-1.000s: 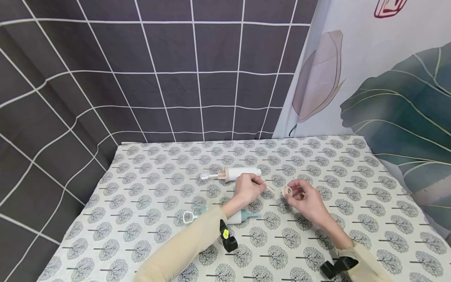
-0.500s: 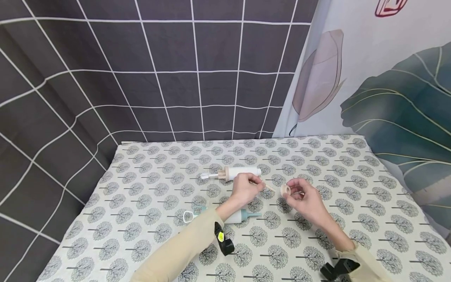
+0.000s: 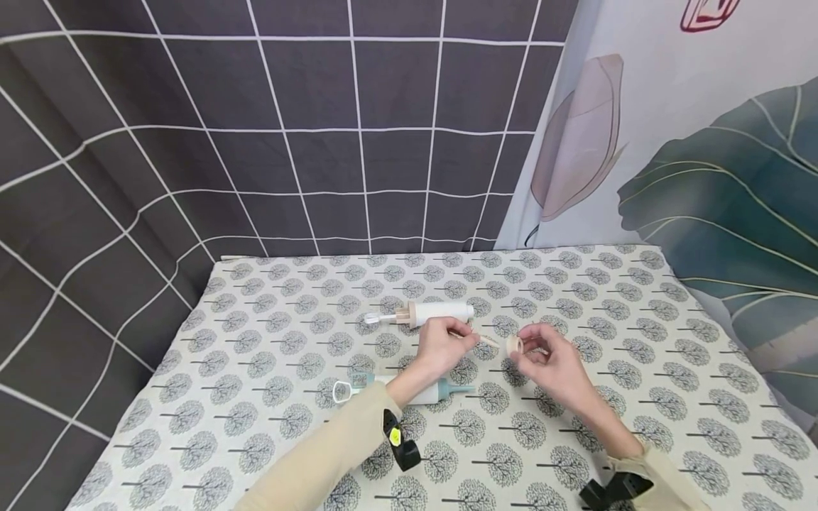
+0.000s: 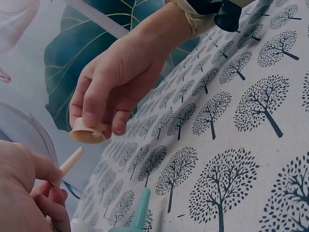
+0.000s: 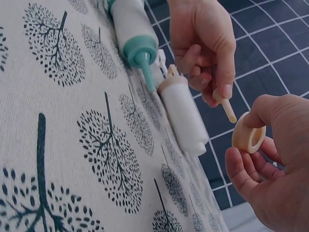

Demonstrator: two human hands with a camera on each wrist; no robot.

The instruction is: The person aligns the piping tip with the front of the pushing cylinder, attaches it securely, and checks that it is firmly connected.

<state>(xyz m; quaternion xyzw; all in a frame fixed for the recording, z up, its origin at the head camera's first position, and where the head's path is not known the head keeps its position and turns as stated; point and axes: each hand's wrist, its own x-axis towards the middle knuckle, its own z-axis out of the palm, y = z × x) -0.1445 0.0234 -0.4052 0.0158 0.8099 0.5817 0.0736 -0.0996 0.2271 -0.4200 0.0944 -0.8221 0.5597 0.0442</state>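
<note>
My left hand (image 3: 443, 349) pinches a slim beige nozzle (image 5: 230, 112), whose narrow end points toward the ring. Facing it, my right hand (image 3: 554, 360) holds a beige screw ring (image 5: 247, 136) between thumb and fingers. Nozzle and ring are close together but apart, both raised above the table. Behind the left hand lies a white squeeze bottle (image 3: 442, 312) with a beige collar and a clear piece at its left end. Under the left forearm lies another white bottle (image 3: 424, 393) with a teal nozzle (image 3: 459, 389); the forearm hides its middle.
A tree-print cloth (image 3: 287, 454) covers the table. Dark grid-patterned curtain (image 3: 307, 156) hangs behind it and to the left, and a leaf-print curtain (image 3: 722, 184) hangs to the right. Black cameras (image 3: 404, 454) sit on both wrists.
The left hand has drawn slightly left with the nozzle. My right hand has shifted a little left and turned the ring so that its opening shows less. Both bottles stay put.
</note>
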